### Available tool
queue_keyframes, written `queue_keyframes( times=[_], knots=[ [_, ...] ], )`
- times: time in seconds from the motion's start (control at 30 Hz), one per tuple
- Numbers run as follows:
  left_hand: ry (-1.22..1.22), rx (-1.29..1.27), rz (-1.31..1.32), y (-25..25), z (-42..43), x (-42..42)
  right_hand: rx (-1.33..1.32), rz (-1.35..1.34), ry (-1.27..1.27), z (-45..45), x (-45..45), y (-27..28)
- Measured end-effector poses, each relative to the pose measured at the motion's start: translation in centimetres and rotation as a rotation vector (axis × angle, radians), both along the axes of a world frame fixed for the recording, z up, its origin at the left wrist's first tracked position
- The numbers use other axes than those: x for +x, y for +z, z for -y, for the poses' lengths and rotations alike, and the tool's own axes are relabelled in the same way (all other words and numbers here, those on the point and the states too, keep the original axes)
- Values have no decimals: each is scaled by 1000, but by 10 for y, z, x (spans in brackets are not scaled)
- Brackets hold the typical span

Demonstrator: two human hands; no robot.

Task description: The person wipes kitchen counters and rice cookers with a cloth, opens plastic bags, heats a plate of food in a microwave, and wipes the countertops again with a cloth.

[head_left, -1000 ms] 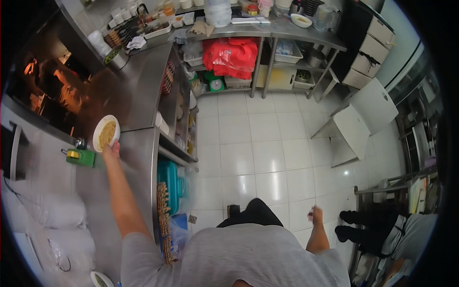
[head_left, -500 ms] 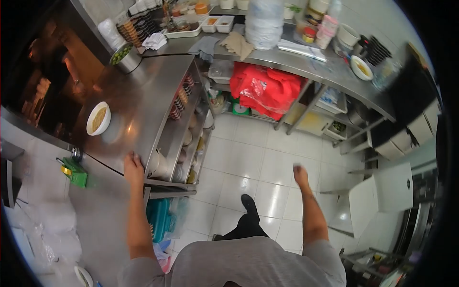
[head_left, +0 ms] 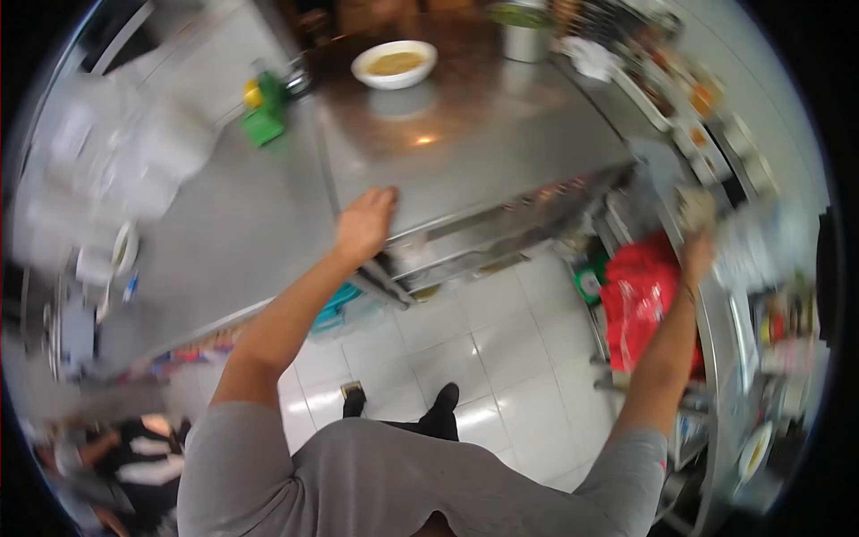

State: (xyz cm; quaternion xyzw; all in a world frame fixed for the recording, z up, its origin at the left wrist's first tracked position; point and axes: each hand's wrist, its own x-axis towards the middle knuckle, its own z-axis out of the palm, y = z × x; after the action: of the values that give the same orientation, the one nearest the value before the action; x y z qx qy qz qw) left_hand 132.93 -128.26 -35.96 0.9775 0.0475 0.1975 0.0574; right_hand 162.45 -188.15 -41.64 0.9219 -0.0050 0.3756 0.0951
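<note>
My left hand (head_left: 367, 222) rests on the front edge of the steel counter (head_left: 483, 143), fingers stretched forward over the top and holding nothing. At the right, my right hand (head_left: 698, 255) is at the side counter, its fingers closed on a beige cloth (head_left: 695, 208); motion blur softens the fingertips. A grey cloth (head_left: 658, 168) lies just beyond it. Toward the back of the steel counter stands a white bowl (head_left: 395, 79) with yellowish food in it, away from both hands.
A metal pot (head_left: 526, 38) of green produce stands at the back. A green tape dispenser (head_left: 262, 125) and plastic bags (head_left: 148, 134) are on the left. Red plastic (head_left: 640, 291) fills the shelf below my right arm. Other people (head_left: 98, 474) are at lower left.
My view has swung left and I have moved closer to the counter. My right hand has gone from hanging over the floor to the beige cloth. The left hand stays at the counter edge.
</note>
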Motion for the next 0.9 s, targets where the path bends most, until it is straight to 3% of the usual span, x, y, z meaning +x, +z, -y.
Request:
queue_keyframes(
  times=[0.03,0.07,0.1,0.13,0.17,0.2,0.23,0.3,0.37,0.43,0.47,0.5,0.53,0.57,0.63,0.7,0.77,0.83,0.9],
  knots=[
    [-61,-29,34,-1,-4,0,-228,-205,138,35,21,-13],
    [-77,-60,61,-9,-9,1,-7,-170,235,67,55,-36],
    [-24,-17,-61,-7,-8,0,23,-167,63,75,62,-44],
    [-23,37,-44,-18,-11,3,19,-167,96,54,40,-22],
    [-69,20,35,-21,-12,1,242,-137,119,14,11,4],
    [-113,-89,89,-26,-14,5,727,-469,-36,-41,-25,48],
    [-81,-87,5,-20,-11,3,1111,-346,187,-67,-38,44],
    [-65,-89,76,-21,-5,-3,1500,-222,459,-131,-78,56],
    [-153,-60,216,-25,4,-28,1844,-297,671,-179,-99,59],
    [-209,-416,9,5,15,-89,1802,-334,816,-266,-153,82],
    [-233,-408,-8,9,11,-122,1864,-487,926,-307,-174,94],
    [-255,-397,-25,13,2,-155,1768,-514,962,-359,-213,117],
    [-210,-414,-22,11,-9,-191,1621,-577,1095,-385,-213,95],
    [-170,-435,-24,3,-22,-230,1247,-573,1226,-432,-250,114],
    [34,-535,-197,-32,-55,-307,814,-840,1386,-512,-310,129],
    [219,-496,-299,-60,-86,-393,435,-1218,1513,-596,-343,96],
    [376,-554,-418,-69,-108,-476,29,-992,1421,-676,-409,93],
    [529,-624,-399,-85,-119,-556,19,-740,1310,-754,-456,63],
    [796,-682,-408,-95,-121,-620,-151,-724,1245,-819,-496,48]
  ],
)
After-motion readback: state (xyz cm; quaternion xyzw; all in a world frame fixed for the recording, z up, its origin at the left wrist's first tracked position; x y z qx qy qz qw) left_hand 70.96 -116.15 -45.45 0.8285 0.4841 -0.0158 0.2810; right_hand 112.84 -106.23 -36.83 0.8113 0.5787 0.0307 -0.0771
